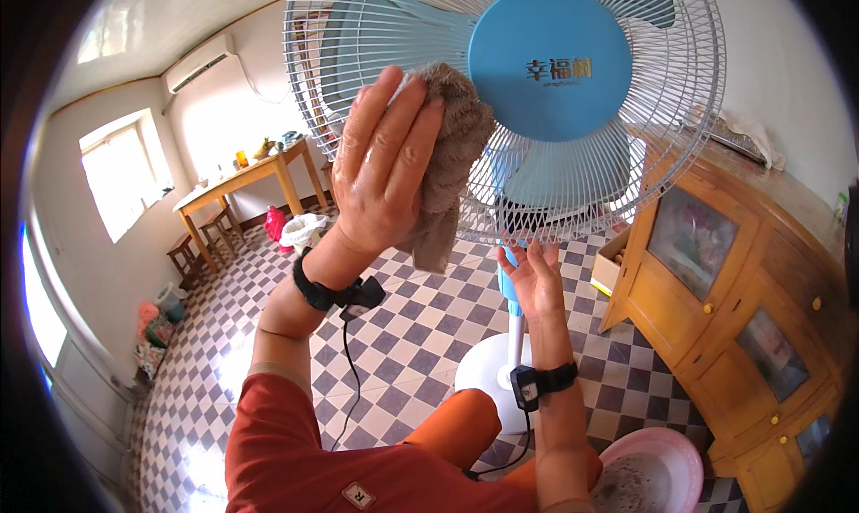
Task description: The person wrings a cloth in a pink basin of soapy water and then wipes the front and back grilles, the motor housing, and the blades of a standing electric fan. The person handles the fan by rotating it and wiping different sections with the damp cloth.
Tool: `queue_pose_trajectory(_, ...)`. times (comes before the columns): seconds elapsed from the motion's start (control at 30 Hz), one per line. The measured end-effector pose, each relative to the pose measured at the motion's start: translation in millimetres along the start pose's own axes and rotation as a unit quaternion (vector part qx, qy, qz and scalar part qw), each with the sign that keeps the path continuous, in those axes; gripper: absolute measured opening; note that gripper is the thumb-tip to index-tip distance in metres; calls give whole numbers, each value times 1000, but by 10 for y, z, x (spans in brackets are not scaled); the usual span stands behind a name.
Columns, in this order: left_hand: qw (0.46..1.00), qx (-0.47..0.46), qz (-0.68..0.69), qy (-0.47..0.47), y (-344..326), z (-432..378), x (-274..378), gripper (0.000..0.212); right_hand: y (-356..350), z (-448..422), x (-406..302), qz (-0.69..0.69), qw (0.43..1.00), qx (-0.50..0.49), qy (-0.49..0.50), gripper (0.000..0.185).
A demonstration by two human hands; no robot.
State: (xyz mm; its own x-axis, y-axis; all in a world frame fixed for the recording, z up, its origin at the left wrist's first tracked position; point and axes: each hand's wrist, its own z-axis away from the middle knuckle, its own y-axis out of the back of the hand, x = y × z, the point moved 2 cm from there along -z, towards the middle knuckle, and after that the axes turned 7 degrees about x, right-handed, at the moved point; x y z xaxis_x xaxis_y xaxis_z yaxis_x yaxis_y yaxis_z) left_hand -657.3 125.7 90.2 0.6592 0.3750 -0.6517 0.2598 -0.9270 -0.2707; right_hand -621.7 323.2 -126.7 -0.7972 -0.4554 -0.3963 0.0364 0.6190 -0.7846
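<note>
In front of me stands a pedestal fan with a blue hub cap bearing writing, behind a wire guard. My left hand presses a grey-brown plush cloth against the guard's front, left of the cap. The cloth hangs down past the palm, and the left thumb is hidden. At the guard's bottom rim, my right hand has its fingertips on the wires, palm towards me. Below it are the fan's pole and round white base. Pale blue blades show through the wires.
A pink basin of cloudy water sits on the checkered floor by my right knee. Wooden cabinets line the right side, with a cardboard box beside them. A wooden table, stools and a lined bin stand back left.
</note>
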Motion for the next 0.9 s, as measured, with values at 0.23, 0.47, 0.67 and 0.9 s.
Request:
queue_pose_trajectory(0.23, 988, 16, -97, 117, 148, 456, -327, 39, -36, 10, 36, 1, 1000, 8, 4, 43)
queue_pose_trajectory(0.47, 942, 61, -117, 308, 113, 859, -514, 43, 18, 26, 16, 6, 1000, 14, 11, 27)
queue_pose_trajectory(0.67, 942, 62, -52, 325, 121, 1106, -72, 45, 8, 2, 82, 16, 1000, 9, 14, 25)
queue_pose_trajectory(0.9, 951, 76, -47, 295, 94, 784, -173, 49, 107, -3, 99, 8, 1000, 5, 20, 23)
